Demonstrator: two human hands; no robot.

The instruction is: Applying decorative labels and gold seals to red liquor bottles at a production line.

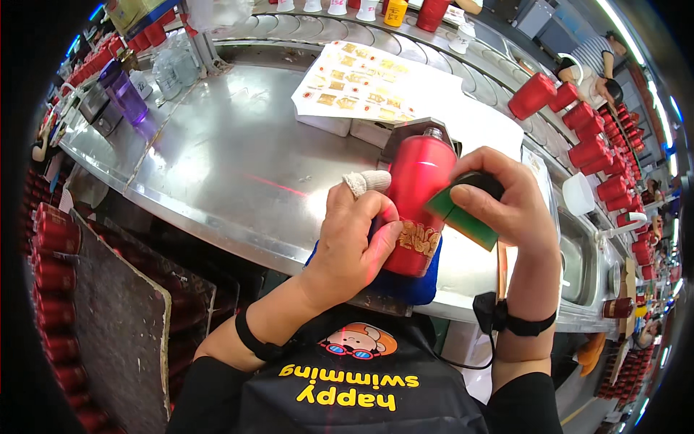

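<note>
A glossy red bottle (pixel 418 173) lies tilted in front of me, its neck at the far end against a dark angled holder (pixel 454 131). Its near end rests on a blue cloth (pixel 425 288). Around its lower part sits a gold relief decal (pixel 421 240). My left hand (pixel 354 235) is closed against the bottle's left side, thumb by the decal; a whitish cover wraps one finger. In my right hand (pixel 510 199) is a green squeegee blade (pixel 463 219) with a dark rounded grip, its edge at the bottle's right side. The left fingertips are partly hidden.
A sheet of gold and red decals (pixel 354 83) lies beyond the bottle on the steel table (pixel 231 159). A purple bottle (pixel 124 94) stands far left. Red bottles (pixel 533 95) line a curved conveyor (pixel 303 27); a sink (pixel 578 267) is at right. Another person (pixel 596 58) works far right.
</note>
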